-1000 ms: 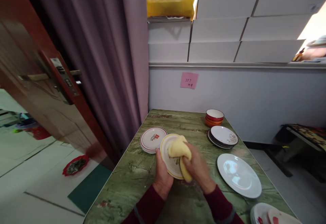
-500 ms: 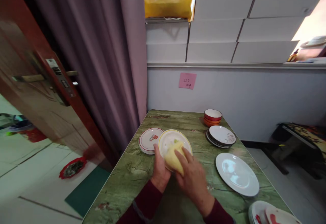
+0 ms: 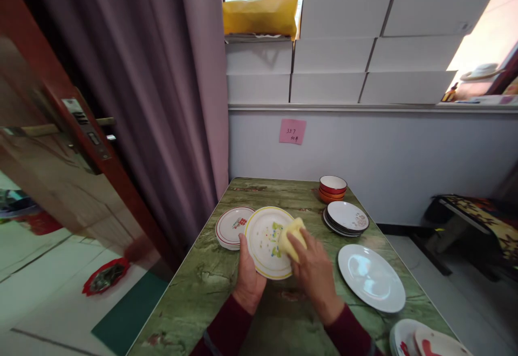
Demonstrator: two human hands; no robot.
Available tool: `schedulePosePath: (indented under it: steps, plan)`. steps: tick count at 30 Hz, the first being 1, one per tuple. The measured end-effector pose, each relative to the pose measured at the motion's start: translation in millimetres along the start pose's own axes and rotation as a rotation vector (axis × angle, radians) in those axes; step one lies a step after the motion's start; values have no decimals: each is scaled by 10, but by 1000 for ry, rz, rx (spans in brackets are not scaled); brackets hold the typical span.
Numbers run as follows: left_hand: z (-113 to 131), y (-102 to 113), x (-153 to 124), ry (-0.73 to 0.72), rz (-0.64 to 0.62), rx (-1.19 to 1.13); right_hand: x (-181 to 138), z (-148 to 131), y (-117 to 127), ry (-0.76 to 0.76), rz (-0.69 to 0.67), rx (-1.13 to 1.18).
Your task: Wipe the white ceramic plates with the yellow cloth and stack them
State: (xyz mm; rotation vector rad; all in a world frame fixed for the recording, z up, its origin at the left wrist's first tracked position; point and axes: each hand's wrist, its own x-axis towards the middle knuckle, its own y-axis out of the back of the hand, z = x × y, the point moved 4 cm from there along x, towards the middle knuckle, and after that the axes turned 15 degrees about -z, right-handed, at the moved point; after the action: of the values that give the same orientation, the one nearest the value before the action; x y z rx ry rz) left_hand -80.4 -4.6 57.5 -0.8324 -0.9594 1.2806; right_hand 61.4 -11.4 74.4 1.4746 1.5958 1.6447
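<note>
My left hand (image 3: 250, 275) grips the near left edge of a white plate (image 3: 261, 237) with a yellow rim and a coloured print, held tilted above the table. The thumb lies along the rim; the other fingers are hidden beneath. In my right hand (image 3: 315, 269) is a bunched yellow cloth (image 3: 293, 240), pressed to the right part of the plate's face. Just behind and left of it, a stack of red-rimmed plates (image 3: 230, 225) rests on the table.
On the green wood-patterned table (image 3: 210, 296), the right side bears red and orange bowls (image 3: 332, 184), a stack of dark-edged plates (image 3: 347, 216), a large white plate (image 3: 370, 275) and flower-patterned plates (image 3: 408, 328) at the near corner. A door (image 3: 93, 140) and curtain (image 3: 162, 75) stand left.
The cloth has slid from the plate's middle to its right side, uncovering the print. My left hand and the plate stay nearly in place; the whole view has shifted slightly.
</note>
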Motion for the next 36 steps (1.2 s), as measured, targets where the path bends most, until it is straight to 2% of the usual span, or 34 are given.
schedulePosePath:
  steps: [3, 5, 7, 10, 13, 14, 16, 18, 20, 21, 23, 25, 27, 30, 33, 36]
  plan:
    - [-61, -44, 13, 78, 18, -21, -247, -262, -4, 84, -24, 105]
    - [-186, -76, -9, 186, -10, -52, -192, -373, 24, 127, -28, 145]
    - [-304, -100, -48, 252, -44, -82, 5, -352, 74, 126, 13, 143]
    - [-359, -99, -102, 270, -53, -81, 326, -74, 109, 48, 53, 112]
    - [-227, -48, -117, 240, 35, -30, 411, 400, 46, -125, 41, 211]
    - [-145, -25, -110, 201, 91, -5, 375, 576, 6, -208, 46, 313]
    - [33, 7, -85, 95, 212, 48, 242, 903, -119, -429, 63, 685]
    - [153, 5, -47, 12, 289, 76, 110, 1061, -279, -616, 38, 1075]
    - [167, -22, -2, -6, 296, 61, 58, 977, -427, -686, -85, 1467]
    - [140, -35, 18, 0, 285, 46, 60, 858, -475, -674, -157, 1661]
    - [56, -45, 38, 15, 270, 27, 90, 542, -503, -594, -255, 2046]
    - [-24, -29, 28, 24, 283, 54, 109, 249, -460, -509, -272, 2285]
    - [-71, -10, 4, 29, 293, 118, 88, 37, -407, -482, -316, 2341]
    - [-71, 0, -17, 4, 242, 230, 26, -104, -349, -516, -391, 2273]
    - [-32, 45, -21, -23, 185, 332, 26, -25, -308, -505, -226, 2082]
    - [41, 148, -65, -35, 278, 448, 52, 194, -265, -487, 9, 1702]
